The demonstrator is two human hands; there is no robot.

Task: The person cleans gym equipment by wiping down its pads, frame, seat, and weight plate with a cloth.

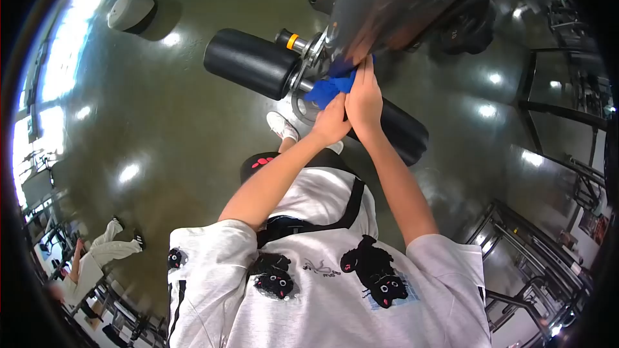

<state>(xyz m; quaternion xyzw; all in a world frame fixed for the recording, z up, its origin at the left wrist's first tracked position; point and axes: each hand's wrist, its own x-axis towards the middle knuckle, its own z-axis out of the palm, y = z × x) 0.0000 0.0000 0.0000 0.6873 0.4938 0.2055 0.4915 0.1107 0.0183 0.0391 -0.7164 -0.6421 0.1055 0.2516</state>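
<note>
A bunched blue cloth [327,92] lies against the underside of a glossy dark grey machine housing [380,6]. My left hand [333,120] is closed on the cloth's lower edge. Beside and touching it, my right hand [365,100] reaches further up, its fingers long and close together, with cloth under them against the housing. Blue shows at those fingertips too; the palm side is hidden. A black padded roller [248,61] sticks out left of the cloth, and another black roller [403,130] is partly behind my right wrist.
Near the left roller is a metal knob with an orange band [292,41]. A round pale stool [131,10] stands on the glossy floor at upper left. Another person [97,254] is at lower left. Black metal racks [516,245] line the right side.
</note>
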